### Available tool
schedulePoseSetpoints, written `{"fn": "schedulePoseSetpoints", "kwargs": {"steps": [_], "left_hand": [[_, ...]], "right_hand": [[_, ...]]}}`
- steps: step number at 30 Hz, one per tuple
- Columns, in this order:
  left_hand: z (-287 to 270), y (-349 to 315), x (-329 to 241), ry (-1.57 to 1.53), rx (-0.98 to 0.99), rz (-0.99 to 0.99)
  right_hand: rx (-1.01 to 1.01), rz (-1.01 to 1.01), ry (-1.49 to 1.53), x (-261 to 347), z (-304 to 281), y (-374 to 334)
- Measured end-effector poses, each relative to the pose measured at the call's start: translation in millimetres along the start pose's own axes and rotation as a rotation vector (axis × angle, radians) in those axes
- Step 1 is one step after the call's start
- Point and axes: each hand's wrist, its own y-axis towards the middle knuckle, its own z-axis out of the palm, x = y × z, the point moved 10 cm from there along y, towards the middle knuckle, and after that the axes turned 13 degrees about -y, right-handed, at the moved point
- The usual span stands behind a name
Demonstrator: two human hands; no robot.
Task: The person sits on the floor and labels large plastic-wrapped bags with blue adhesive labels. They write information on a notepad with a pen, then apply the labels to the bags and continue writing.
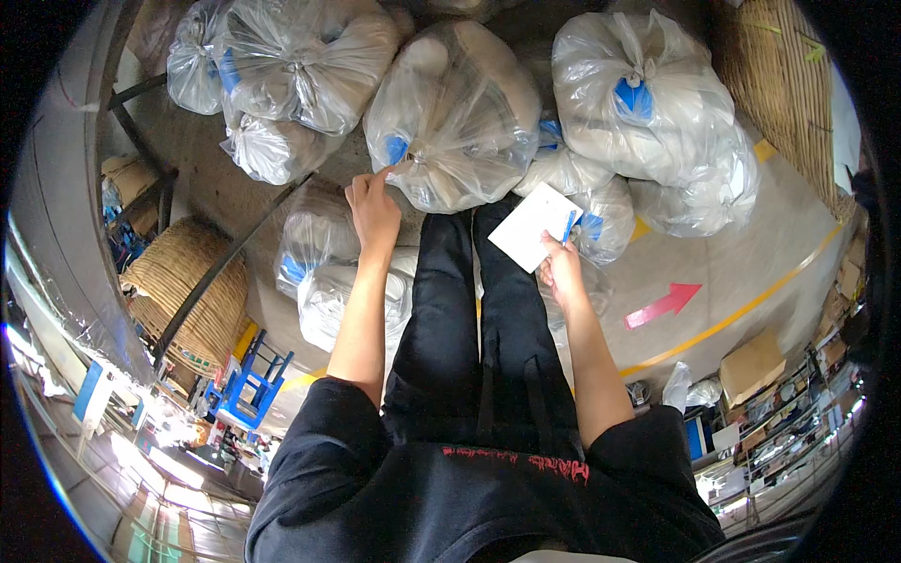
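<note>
In front of me a clear plastic bag [469, 113] stuffed with pale material bears a blue tag [395, 147] beside its gathered neck. My left hand [374, 214] is at the bag's near left side, index finger pointing at the plastic just below the tag, the other fingers curled in. Whether the fingertip presses on the bag is hard to tell. My right hand [560, 267] grips a small stack of white paper [527, 225] by its lower right corner. Along that stack's right edge lies a slim blue pen [569, 225].
More filled bags surround me: a large one [648, 103] at right, another [300, 66] at left, and smaller bags [324, 235] near my legs. A black metal bar [225, 258], a coiled tan roll [188, 286] and a blue frame [253, 380] stand left. A pink arrow [664, 305] marks the floor.
</note>
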Motion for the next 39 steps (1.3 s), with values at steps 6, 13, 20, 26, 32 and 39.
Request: {"fn": "schedulePoseSetpoints", "kwargs": {"steps": [6, 13, 20, 26, 32, 39], "left_hand": [[2.8, 35.6, -42.5, 0.254, -0.102, 0.058], [-15.8, 20.5, -54.8, -0.001, -0.041, 0.212], [-89.2, -6.0, -127.6, -0.42, -0.079, 0.298], [-123.7, 2.8, -171.5, -0.725, -0.094, 0.396], [-133.3, 5.5, -189.4, -0.87, -0.108, 0.466], [-134.7, 8.1, -200.1, -1.053, -0.062, 0.496]], "right_hand": [[-0.042, -0.03, -0.047, 15.0, -1.7, 0.5], [-0.061, -0.036, -0.087, 23.0, -5.4, -5.9], [-0.042, -0.053, -0.101, 34.4, 4.3, 0.3], [-0.006, -0.079, -0.084, 36.4, 14.3, 5.5], [-0.032, -0.074, -0.118, 33.1, 14.9, 7.3], [-0.014, -0.055, -0.112, 31.0, 14.8, 5.4]]}}
